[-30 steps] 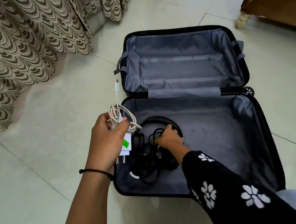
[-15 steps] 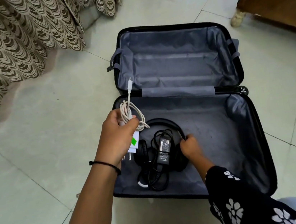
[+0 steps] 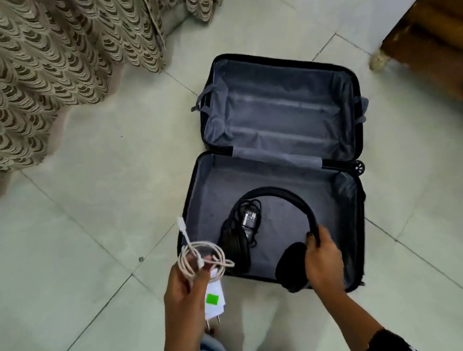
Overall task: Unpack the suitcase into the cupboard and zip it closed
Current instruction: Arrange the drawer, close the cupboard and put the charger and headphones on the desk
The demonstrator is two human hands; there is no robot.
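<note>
A black suitcase (image 3: 346,142) with grey lining lies open flat on the tiled floor. My left hand (image 3: 185,290) is closed around a white charger plug with a green sticker (image 3: 213,300) and its coiled white cable (image 3: 202,255), held just left of the suitcase's near corner. My right hand (image 3: 322,260) grips black headphones (image 3: 286,200) by the band near one ear cup, lifted above the near half. A black power adapter (image 3: 250,217) with its black cord hangs tangled at the headphones' other ear cup.
A patterned beige curtain (image 3: 35,77) hangs to the floor at the left and back. A wooden piece of furniture (image 3: 442,38) with a pale foot stands at the right. My jeans-clad legs show at the bottom edge. Pale tiles surround the suitcase.
My right hand closed on the headphones and raised them off the suitcase floor, the adapter coming up with them. My left hand drew back with the charger. The camera rose and pulled away.
</note>
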